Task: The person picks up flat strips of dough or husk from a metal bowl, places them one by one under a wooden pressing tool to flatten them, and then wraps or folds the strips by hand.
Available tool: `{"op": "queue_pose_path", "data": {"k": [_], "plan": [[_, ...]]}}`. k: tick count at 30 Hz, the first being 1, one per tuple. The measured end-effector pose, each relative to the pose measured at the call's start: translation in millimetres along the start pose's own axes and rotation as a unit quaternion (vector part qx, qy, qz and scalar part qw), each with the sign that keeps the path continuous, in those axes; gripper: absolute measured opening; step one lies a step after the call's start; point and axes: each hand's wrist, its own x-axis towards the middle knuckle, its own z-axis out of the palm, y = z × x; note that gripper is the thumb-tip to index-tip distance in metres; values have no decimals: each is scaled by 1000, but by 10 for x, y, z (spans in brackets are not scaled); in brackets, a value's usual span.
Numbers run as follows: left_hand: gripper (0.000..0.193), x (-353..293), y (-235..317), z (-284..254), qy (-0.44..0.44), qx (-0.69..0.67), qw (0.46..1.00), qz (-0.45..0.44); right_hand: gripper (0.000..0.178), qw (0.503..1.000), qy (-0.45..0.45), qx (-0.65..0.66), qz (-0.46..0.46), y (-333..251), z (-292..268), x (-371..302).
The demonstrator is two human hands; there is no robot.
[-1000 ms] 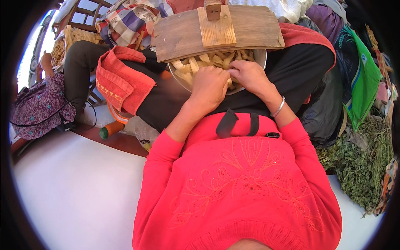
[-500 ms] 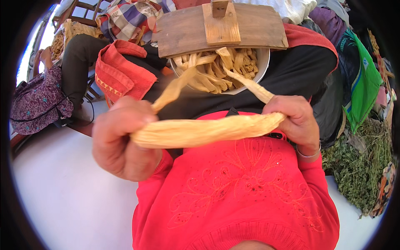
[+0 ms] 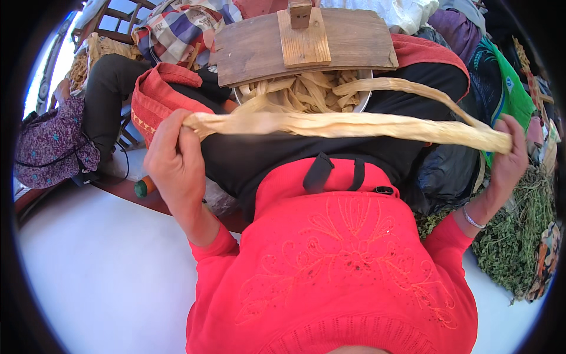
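Observation:
Between my two hands stretches a long pale tan strip of dried plant fibre (image 3: 354, 126), nearly level above my lap. My left hand (image 3: 177, 168) pinches its left end between thumb and fingers. At its other end, out to the right, my right hand (image 3: 506, 154) is closed, somewhat blurred. A narrower loop of the fibre runs back from my right hand to the metal basin (image 3: 366, 101). In the basin lie several tangled strips (image 3: 309, 91) of the same fibre. A curved wooden board (image 3: 247, 52) with a block on it covers the basin's far side.
Red cloth (image 3: 158, 97) lies over my left leg. On the right are a green bag (image 3: 516, 88), a dark plastic bag (image 3: 445, 177) and dried green plants (image 3: 510, 253). Another person's purple patterned sleeve (image 3: 56, 144) shows at left. A white floor (image 3: 106, 265) surrounds me.
My hands have moved far apart, the right outward to the right and away. The fibre between them is now drawn out long instead of held in a short bundle.

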Motion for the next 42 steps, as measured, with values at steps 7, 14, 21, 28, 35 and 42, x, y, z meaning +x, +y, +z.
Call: {"op": "queue_pose_path", "data": {"k": [7,14,21,28,35,42], "plan": [[42,-69,357,643,-261,57,940,211,12,911,-366,166,88,-424,894,-618],[50,-347,658,1221,-391,-277,875,68,17,919,-363,140,-65,-837,1370,-559],[32,-370,419,1255,-442,-116,871,177,33,934,-312,174,-31,-293,1667,-263],[54,-209,109,1733,-568,-502,639,-129,39,921,-295,-190,-169,-197,2075,-303],[42,-259,-313,2237,-431,-669,403,-451,15,923,-362,85,-101,-455,1989,-677],[25,-188,-349,1832,-414,-677,424,-436,23,772,-549,260,-190,-1023,1727,-760]]}}
